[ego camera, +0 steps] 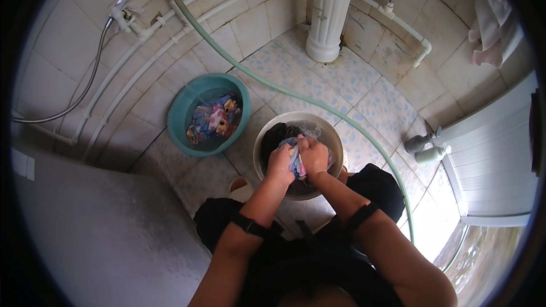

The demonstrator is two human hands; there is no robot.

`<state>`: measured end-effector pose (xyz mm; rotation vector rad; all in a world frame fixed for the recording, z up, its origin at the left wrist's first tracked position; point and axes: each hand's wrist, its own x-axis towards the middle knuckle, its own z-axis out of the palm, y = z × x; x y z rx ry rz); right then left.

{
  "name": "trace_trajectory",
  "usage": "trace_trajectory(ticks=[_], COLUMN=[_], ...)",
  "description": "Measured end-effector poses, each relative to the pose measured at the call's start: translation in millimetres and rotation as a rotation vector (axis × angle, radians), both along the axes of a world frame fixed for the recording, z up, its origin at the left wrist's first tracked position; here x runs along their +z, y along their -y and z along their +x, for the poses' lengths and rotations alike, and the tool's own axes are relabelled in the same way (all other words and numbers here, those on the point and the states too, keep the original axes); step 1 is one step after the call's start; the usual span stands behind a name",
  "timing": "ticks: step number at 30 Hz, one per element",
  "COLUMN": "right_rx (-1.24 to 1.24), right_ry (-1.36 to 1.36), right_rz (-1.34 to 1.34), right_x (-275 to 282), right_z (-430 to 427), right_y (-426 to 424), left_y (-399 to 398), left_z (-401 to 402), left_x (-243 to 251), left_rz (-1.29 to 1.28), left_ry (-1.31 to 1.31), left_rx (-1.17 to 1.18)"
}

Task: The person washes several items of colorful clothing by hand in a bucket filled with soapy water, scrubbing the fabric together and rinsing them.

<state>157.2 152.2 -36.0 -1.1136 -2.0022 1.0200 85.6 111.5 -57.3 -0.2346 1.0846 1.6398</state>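
Both hands are over a round metal basin [337,134] on the tiled floor between my legs. My left hand [281,163] and my right hand [313,155] grip a wet multicoloured patterned cloth [295,166], bunched between them. Black fabric [275,138] lies in the basin, to the left of the patterned cloth. Water shows in the basin, with splashes or suds [315,131] beyond my right hand. My fingertips on the cloth are partly hidden.
A teal plastic tub [177,125] at the left holds water and cartoon-print fabric [215,119]. A green hose [298,95] runs across the floor and past my right knee. Two bottles [431,154] stand at the right by a white panel [490,157]. Beyond rises a white column [328,17].
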Motion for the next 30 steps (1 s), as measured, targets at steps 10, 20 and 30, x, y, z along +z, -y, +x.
trace_trajectory(ticks=[10, 20, 30], right_rx=[0.137, 0.136, 0.256], right_ry=[-0.479, -0.176, 0.080], right_rz=[-1.462, -0.423, 0.090], right_x=[-14, 40, 37], right_z=[14, 9, 6], right_y=[-31, -23, 2], left_y=[15, 20, 21], left_z=[-1, -10, -14], left_x=[41, 56, 7], left_rz=[0.088, -0.127, 0.150], left_ry=[-0.572, 0.090, 0.013], left_rx=[-0.341, -0.254, 0.051])
